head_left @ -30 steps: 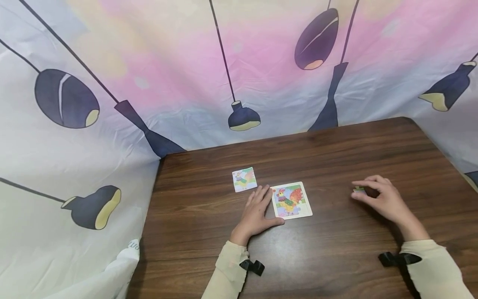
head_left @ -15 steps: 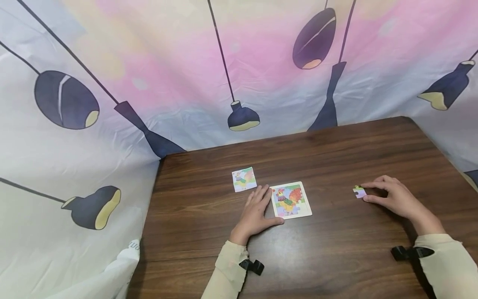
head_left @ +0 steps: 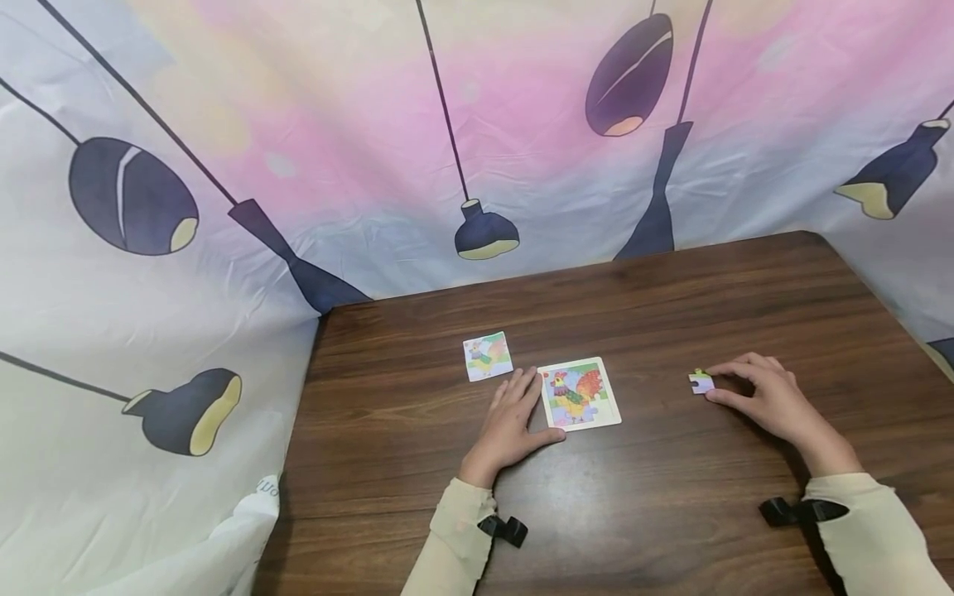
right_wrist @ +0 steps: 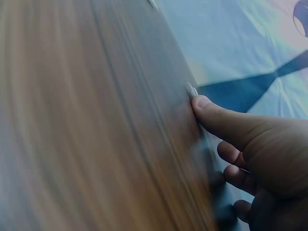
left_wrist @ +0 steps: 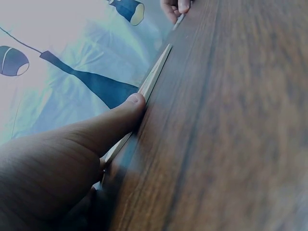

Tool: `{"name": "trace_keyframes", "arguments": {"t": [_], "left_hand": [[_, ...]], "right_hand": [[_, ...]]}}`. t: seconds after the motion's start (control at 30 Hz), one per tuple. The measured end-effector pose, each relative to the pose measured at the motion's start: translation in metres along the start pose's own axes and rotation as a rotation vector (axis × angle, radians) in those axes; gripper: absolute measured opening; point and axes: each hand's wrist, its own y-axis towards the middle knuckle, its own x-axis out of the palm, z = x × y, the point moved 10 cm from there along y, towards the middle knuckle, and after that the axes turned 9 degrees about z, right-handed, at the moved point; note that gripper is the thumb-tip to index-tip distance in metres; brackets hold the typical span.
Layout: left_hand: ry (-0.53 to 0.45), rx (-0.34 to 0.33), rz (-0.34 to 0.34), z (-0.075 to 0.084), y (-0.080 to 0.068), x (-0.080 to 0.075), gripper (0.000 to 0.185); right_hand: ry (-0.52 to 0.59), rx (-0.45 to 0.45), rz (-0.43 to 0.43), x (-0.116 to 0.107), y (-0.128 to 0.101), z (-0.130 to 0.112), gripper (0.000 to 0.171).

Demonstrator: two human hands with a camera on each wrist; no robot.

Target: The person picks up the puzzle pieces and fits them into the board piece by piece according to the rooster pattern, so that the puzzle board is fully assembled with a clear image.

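Observation:
A square rooster jigsaw board (head_left: 607, 413) with a pale rim lies mid-table, its lower right corner bare white. My left hand (head_left: 510, 426) lies along its left side, fingers straight, index fingertip at the upper left corner and thumb at the bottom edge. Seen from the left wrist, the thumb (left_wrist: 132, 108) touches the board's thin edge (left_wrist: 156, 72). Off to the right, my right hand (head_left: 771, 397) pinches a lilac and green jigsaw piece (head_left: 701, 383) between thumb and index finger. The right wrist view shows the piece's edge (right_wrist: 191, 90) beyond the thumb tip.
A small card with a paler rooster picture (head_left: 488, 356) lies behind the left hand. The brown wooden table (head_left: 633, 513) meets a cloth backdrop printed with lamps (head_left: 484, 236) at its back and left. Black straps (head_left: 801, 511) sit on both wrists.
The piece, mostly hidden by the fingers at first, now shows. My right hand drew back to the right, then came left again with it. The left hand stayed on the board.

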Motion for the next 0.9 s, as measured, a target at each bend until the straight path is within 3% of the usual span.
{"name": "trace_keyframes", "arguments": {"t": [0.23,0.57,0.9], "left_hand": [[0.008,0.0,-0.012,-0.001,0.0,0.002,0.099],[0.016,-0.014,-0.022,-0.004,0.001,0.003,0.101],[0.008,-0.012,-0.008,-0.004,0.001,0.003,0.1]], "right_hand": [[0.082,-0.04,-0.003,0.028,0.007,-0.037,0.031],[0.174,-0.063,-0.129,0.079,0.011,-0.081,0.028],[0.188,-0.107,-0.155,0.094,0.014,-0.102,0.03]]}}
